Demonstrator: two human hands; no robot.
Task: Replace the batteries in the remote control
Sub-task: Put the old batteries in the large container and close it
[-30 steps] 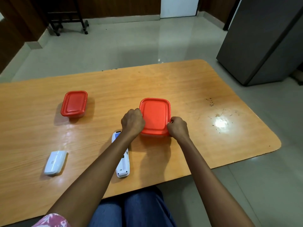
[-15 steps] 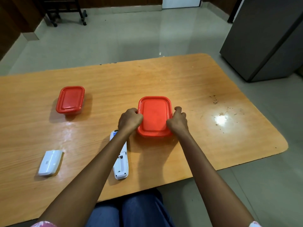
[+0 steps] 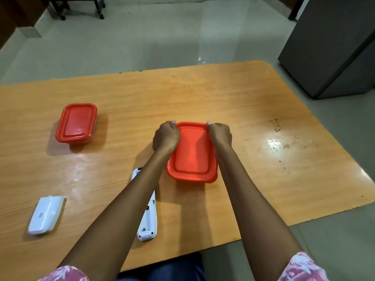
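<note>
My left hand (image 3: 166, 136) and right hand (image 3: 220, 134) clamp the far corners of the red-lidded box (image 3: 192, 157), remote (image 3: 149, 218) beside it on the surface (image 3: 182, 94) under my forearm; a sudden lid pop could knock it.

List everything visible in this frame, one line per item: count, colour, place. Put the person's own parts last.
table: 1, orange-brown wood, fills the middle of the view
container under the hands: 1, red lid on, table centre
second container: 1, red lid on, far left of table
remote control: 1, white, face down, battery bay open, partly under the left forearm
battery cover: 1, white, near left of table
cabinet: 1, dark grey, on the floor at right
wheeled stand: 1, black, far left floor
left hand: 1, grip on the lid's far left corner
right hand: 1, grip on the lid's far right corner
sleeves: 2, pink floral, bottom edge
</note>
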